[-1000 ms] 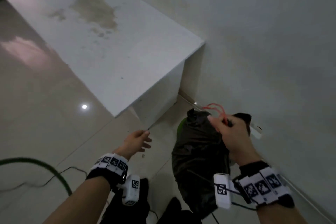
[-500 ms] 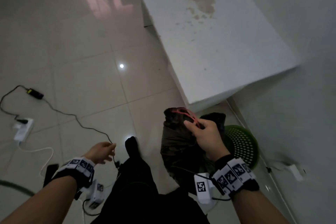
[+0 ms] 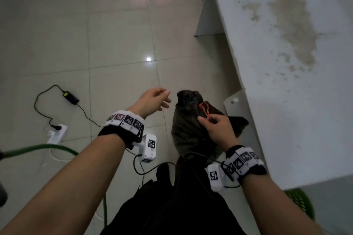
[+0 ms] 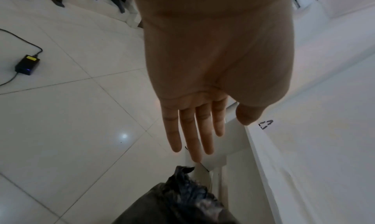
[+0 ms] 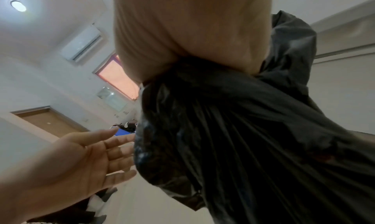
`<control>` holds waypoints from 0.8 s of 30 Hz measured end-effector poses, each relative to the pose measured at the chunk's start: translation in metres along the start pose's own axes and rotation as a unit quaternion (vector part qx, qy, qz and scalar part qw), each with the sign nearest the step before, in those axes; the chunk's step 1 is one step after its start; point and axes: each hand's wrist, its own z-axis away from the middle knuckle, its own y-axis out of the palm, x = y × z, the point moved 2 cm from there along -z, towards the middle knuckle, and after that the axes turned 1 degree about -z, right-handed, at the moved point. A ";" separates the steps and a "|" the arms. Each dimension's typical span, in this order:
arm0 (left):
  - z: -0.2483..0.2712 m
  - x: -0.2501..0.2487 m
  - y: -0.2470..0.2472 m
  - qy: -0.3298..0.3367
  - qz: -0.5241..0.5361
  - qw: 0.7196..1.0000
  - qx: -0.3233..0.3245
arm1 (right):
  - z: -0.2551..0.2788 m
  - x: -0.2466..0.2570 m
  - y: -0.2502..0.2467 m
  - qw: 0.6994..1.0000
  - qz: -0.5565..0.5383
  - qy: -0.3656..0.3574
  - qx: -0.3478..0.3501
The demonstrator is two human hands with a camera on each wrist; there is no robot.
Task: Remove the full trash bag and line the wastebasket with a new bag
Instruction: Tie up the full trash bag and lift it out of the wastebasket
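While the right hand (image 3: 219, 129) pinches the red drawstring (image 3: 206, 110) at the gathered top of the black trash bag (image 3: 189, 135), the left hand (image 3: 152, 101) hovers open-fingered just left of the bag, not touching. The bag hangs beside the white worktop (image 3: 286, 101).

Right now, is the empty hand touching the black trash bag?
Apart. The head view shows floor between the left hand and the trash bag.

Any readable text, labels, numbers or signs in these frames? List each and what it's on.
No readable words or numbers.
Black-and-white square marker tags on the white wrist bands: coded patterns, no text.
Yellow label on the black power adapter: too small to read.
Black mark on the white table edge: blurred, illegible.
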 end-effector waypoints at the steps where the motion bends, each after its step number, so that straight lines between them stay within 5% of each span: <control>1: -0.015 -0.005 -0.013 -0.008 0.009 1.000 -0.003 | -0.026 0.018 0.008 1.000 0.000 -0.013 0.007; 7: -0.100 0.025 -0.110 -0.148 0.003 0.988 -0.035 | -0.201 0.120 0.034 0.995 -0.065 -0.072 0.030; 14: -0.155 0.048 -0.235 -0.341 0.028 0.935 -0.095 | -0.367 0.208 0.048 0.995 -0.073 -0.042 0.047; 18: -0.239 -0.003 -0.282 -0.321 0.038 0.941 -0.100 | -0.449 0.229 0.056 0.997 -0.047 -0.014 0.051; 24: -0.462 -0.152 -0.351 -0.175 0.032 0.983 -0.055 | -0.592 0.292 0.079 1.000 -0.010 -0.013 0.009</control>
